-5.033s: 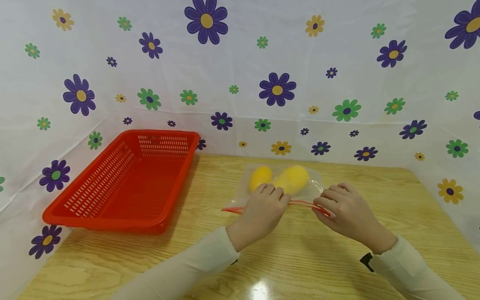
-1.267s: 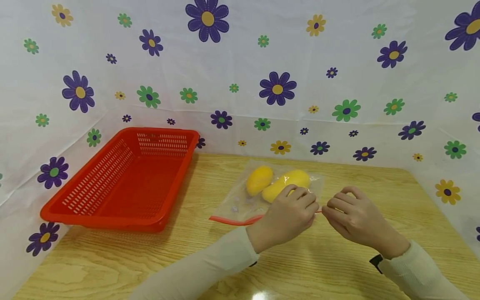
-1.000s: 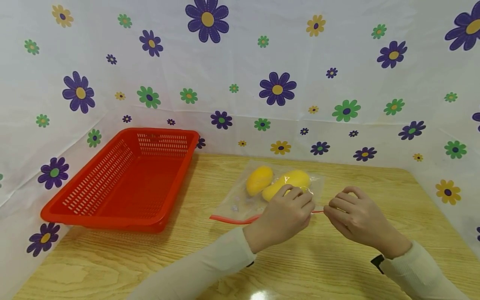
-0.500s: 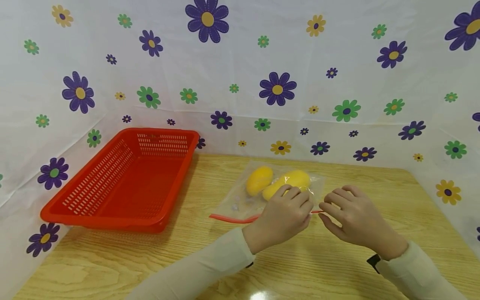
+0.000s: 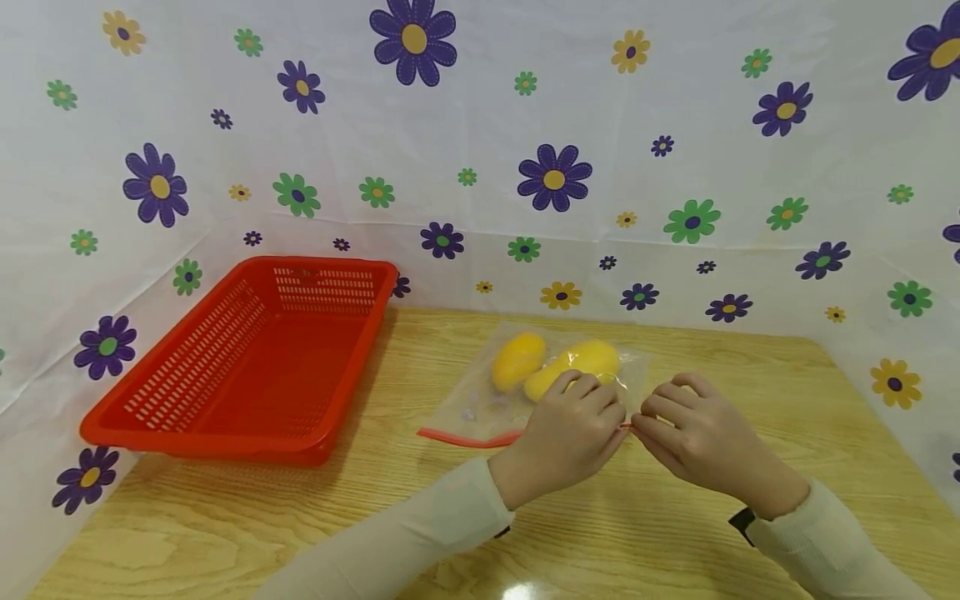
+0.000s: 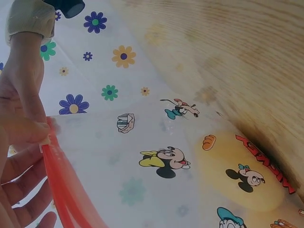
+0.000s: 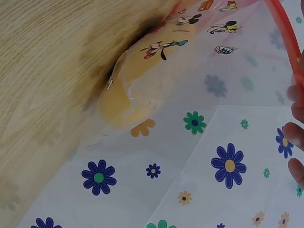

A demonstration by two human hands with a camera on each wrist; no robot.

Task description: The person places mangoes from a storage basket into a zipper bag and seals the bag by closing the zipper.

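Observation:
A clear zip bag (image 5: 491, 410) with cartoon prints lies on the wooden table, its red zip strip (image 5: 472, 439) toward me. Through the plastic show yellow mangoes, one mango (image 5: 519, 361) on the left and a longer yellow shape on the right, partly behind my left hand. My left hand (image 5: 566, 437) pinches the strip near its right end, thumb and fingertips on the red edge (image 6: 71, 190) in the left wrist view. Just beside it, my right hand (image 5: 701, 433) pinches the strip's right end. In the right wrist view, its fingertips (image 7: 295, 133) show at the edge.
A red plastic basket (image 5: 292, 375) with slotted walls stands on the left of the table (image 5: 225, 533). A white flower-print cloth (image 5: 480, 125) hangs behind and at both sides.
Since the first frame my left hand has moved right along the strip, whose two red edges now lie together at left. Lately my right hand loosened, shifted left and pinched again.

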